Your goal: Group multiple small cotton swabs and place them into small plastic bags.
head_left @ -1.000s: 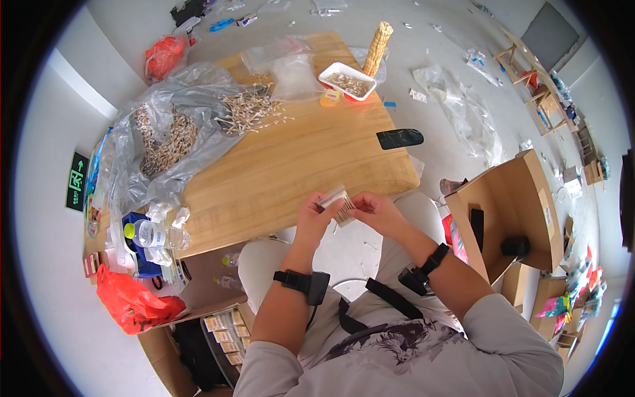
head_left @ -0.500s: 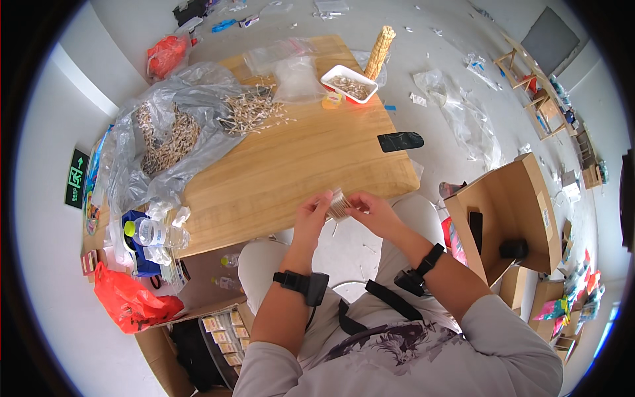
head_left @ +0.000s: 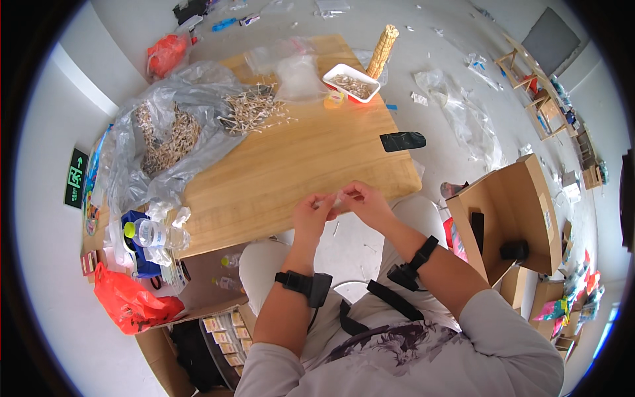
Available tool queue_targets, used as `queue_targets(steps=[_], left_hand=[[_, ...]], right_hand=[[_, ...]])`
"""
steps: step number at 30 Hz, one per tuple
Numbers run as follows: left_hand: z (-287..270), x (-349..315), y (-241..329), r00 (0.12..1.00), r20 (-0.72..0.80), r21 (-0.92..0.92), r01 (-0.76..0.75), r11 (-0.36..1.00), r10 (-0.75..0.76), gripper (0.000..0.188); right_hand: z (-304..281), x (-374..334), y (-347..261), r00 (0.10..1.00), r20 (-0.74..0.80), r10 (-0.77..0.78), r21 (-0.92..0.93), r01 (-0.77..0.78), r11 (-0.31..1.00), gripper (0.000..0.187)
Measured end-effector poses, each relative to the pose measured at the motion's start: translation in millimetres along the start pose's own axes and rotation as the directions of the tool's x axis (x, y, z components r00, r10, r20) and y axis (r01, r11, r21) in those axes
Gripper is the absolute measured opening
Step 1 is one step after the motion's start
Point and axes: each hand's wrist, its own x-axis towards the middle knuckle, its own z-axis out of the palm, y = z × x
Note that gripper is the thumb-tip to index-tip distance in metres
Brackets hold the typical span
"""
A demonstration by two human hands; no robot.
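Observation:
My left hand (head_left: pixel 312 213) and my right hand (head_left: pixel 364 204) meet over the near edge of the wooden table (head_left: pixel 278 175). Their fingertips pinch a small clear packet of cotton swabs (head_left: pixel 337 202) between them. Fingers cover most of the packet, so only a pale bit shows. Loose cotton swabs (head_left: pixel 254 111) lie heaped on the far left part of the table, beside a big grey plastic bag (head_left: pixel 126 159) with more swabs in it. At the far right corner stands a white tray (head_left: pixel 329 77) of swabs, with a round yellow-lidded container (head_left: pixel 334 100) next to it.
A tall woven roll (head_left: pixel 381 53) rises behind the tray. A black flat pouch (head_left: pixel 402 141) overhangs the right edge. On the left lie a water bottle (head_left: pixel 159 234) and a red bag (head_left: pixel 132 301). Open cardboard boxes (head_left: pixel 529 218) stand at right and lower left; the lower-left one holds small packs (head_left: pixel 225 341).
The packet was plainly visible with its sticks in a row; now the fingers cover most of it. My right hand has shifted left and up, closer to my left.

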Motion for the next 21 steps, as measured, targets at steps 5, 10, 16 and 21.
queue_targets(steps=[5,10,16,21], left_hand=[[-2.3,3.8,-4.7,0.996,0.089,-0.116,0.019,0.993,-0.008,0.030],[-4.8,1.7,-7.6,0.981,0.191,-0.270,0.078,0.960,-0.026,0.030],[-3.2,1.8,-5.5,0.980,0.196,-0.331,0.105,0.938,-0.040,0.033],[-1.9,2.9,-3.3,0.978,0.208,-0.254,0.087,0.963,-0.033,0.036]], right_hand=[[1.7,2.4,9.1,1.000,-0.026,-0.004,0.097,0.007,0.995,0.018],[-2.8,2.8,17.9,0.998,-0.055,-0.016,0.140,0.024,0.990,0.014],[-1.5,2.3,15.1,0.998,-0.063,0.026,0.190,-0.014,0.982,0.015],[-2.2,3.4,18.4,0.999,-0.038,0.024,0.188,-0.016,0.982,0.017]])
